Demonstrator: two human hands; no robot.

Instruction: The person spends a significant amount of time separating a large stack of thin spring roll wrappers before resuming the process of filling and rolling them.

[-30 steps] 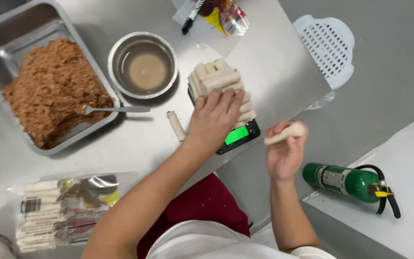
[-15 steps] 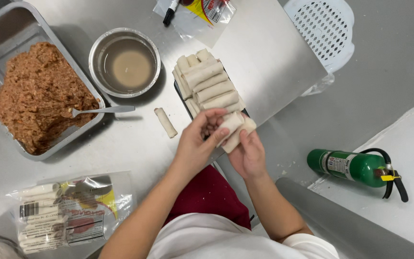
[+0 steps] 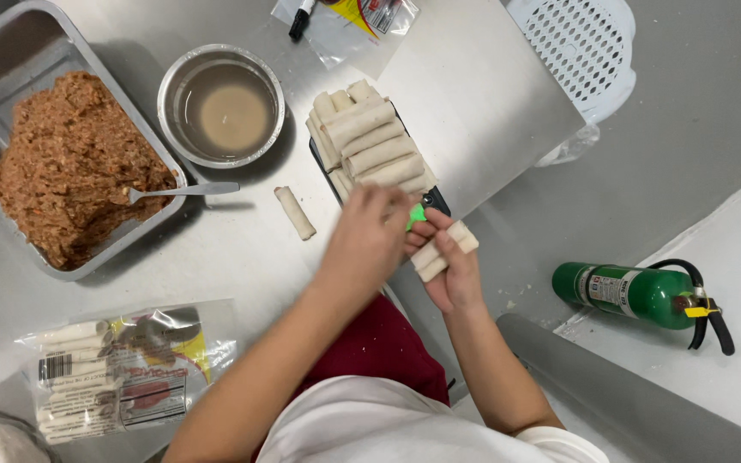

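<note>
My right hand (image 3: 454, 276) is closed around two pale rolled wrappers (image 3: 444, 248) just off the table's edge. My left hand (image 3: 369, 233) lies back-up beside it, and its fingertips meet the near ends of those rolls. Whether it grips them is hidden. Just beyond both hands, several more rolls are piled (image 3: 369, 139) on a black scale (image 3: 436, 202) whose green display shows between my hands. One loose roll (image 3: 295, 213) lies on the steel table left of the scale.
A metal tray (image 3: 10, 51) of brown minced filling with a spoon (image 3: 183, 189) sits at the left, with a steel bowl (image 3: 173, 81) of cloudy liquid next to it. A plastic bag of wrappers (image 3: 122, 370) lies near left. On the floor: a green fire extinguisher (image 3: 629, 293) and a white perforated basket (image 3: 583, 41).
My left hand left the pile on the scale and came back to meet my right hand. My right hand moved in from the right and now holds two rolls instead of one.
</note>
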